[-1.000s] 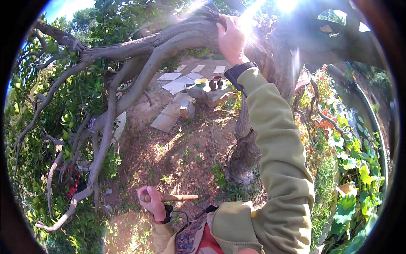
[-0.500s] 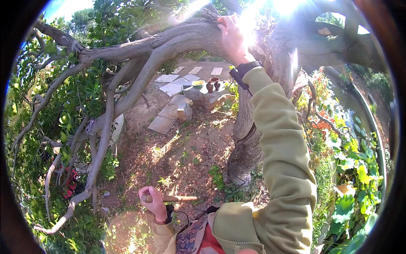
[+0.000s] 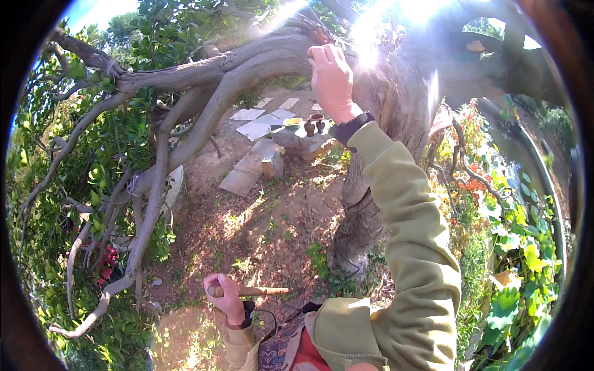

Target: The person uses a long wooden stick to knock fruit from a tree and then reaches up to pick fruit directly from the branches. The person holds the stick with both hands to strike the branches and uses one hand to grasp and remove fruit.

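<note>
My left hand (image 3: 226, 298) is low in the view, closed round a short, smooth wooden stick (image 3: 263, 290). The stick lies nearly level, its longer part pointing right over the ground. My right arm reaches up in an olive sleeve. At its end my right hand (image 3: 333, 80) has its fingers bent together in front of the thick branch (image 3: 272, 52), close to where this joins the tree trunk (image 3: 402, 93). Whether something small sits between those fingertips I cannot make out. A patch of reddish-brown, rough wood (image 3: 318, 32) shows just above the fingers.
Bare, twisting boughs (image 3: 151, 210) and dense leaves (image 3: 93, 179) fill the left side. Beyond the trunk, a stone block (image 3: 300, 142) bears dark jars (image 3: 309, 127) and a yellow-topped dish (image 3: 292, 122). Flat paving slabs (image 3: 244, 173) lie nearby. Broad-leaved plants (image 3: 504, 303) grow at right.
My right hand has come down and slightly left from the top of the branch, uncovering the reddish-brown wood. My left hand and the stick have hardly moved.
</note>
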The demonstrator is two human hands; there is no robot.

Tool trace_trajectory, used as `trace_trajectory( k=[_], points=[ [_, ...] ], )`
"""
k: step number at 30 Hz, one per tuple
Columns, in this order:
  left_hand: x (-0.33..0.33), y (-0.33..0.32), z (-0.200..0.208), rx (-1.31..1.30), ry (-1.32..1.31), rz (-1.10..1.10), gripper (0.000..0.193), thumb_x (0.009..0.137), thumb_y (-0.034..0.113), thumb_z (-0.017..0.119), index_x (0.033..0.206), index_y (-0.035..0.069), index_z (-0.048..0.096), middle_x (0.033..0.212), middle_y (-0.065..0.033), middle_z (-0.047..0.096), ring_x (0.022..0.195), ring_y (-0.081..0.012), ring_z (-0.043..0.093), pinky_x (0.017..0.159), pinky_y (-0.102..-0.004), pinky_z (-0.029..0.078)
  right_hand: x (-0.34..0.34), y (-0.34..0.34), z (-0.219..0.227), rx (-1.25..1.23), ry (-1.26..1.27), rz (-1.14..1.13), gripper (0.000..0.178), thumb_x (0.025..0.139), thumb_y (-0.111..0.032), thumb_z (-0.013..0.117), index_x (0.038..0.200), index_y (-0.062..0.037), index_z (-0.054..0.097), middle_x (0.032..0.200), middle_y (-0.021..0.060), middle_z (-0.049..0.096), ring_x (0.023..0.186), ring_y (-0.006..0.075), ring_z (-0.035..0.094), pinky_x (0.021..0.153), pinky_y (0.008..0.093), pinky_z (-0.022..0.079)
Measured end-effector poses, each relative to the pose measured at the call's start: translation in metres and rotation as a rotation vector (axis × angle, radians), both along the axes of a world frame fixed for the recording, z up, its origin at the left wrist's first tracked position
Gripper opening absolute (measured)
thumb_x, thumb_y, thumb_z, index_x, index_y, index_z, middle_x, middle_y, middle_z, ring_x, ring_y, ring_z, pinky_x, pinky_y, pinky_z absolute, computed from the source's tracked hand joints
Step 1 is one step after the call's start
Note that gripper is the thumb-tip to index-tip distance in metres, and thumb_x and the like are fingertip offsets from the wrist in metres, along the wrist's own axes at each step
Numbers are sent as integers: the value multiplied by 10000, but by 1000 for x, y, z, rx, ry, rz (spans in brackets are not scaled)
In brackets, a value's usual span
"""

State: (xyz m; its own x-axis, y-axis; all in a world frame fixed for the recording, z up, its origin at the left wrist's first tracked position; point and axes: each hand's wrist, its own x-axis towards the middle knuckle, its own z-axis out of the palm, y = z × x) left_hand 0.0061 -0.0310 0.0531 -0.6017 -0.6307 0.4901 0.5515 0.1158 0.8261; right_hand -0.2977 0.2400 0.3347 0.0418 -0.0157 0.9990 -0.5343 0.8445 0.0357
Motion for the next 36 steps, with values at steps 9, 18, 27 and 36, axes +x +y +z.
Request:
trace_trajectory(
  k=[9, 18, 27, 36],
  points=[
    [0, 9, -1, 26, -5, -78, 121, 953, 113, 559, 960, 39, 463, 644, -6, 482, 508, -57, 431, 442, -219, 356, 37, -26, -93, 189, -561, 370, 230, 847, -197, 663, 1023, -53, 622, 901, 113, 632, 861, 316, 620, 720, 400, 493],
    [9, 4, -8, 79, -39, -38, 83, 938, 69, 570, 931, 37, 494, 648, 2, 514, 527, -50, 475, 462, -215, 377, 13, 7, 3, -289, -300, 347, 323, 895, -259, 645, 1163, -87, 597, 951, 77, 670, 791, 182, 664, 726, 333, 516],
    [31, -1, -13, 63, -55, 56, 74, 932, 65, 576, 914, 35, 510, 679, 10, 528, 554, -40, 478, 492, -207, 384, -48, 22, 47, -275, -227, 86, 311, 862, -323, 665, 1050, -75, 649, 1003, 95, 634, 890, 227, 623, 838, 360, 478],
    [43, -6, -14, 36, -31, 97, 69, 944, 61, 558, 913, 33, 504, 628, 7, 527, 500, -45, 469, 449, -215, 370, -69, 14, 42, -199, -212, 70, 280, 890, -306, 635, 1037, -68, 645, 983, 90, 669, 889, 214, 641, 807, 337, 486]
  ],
)
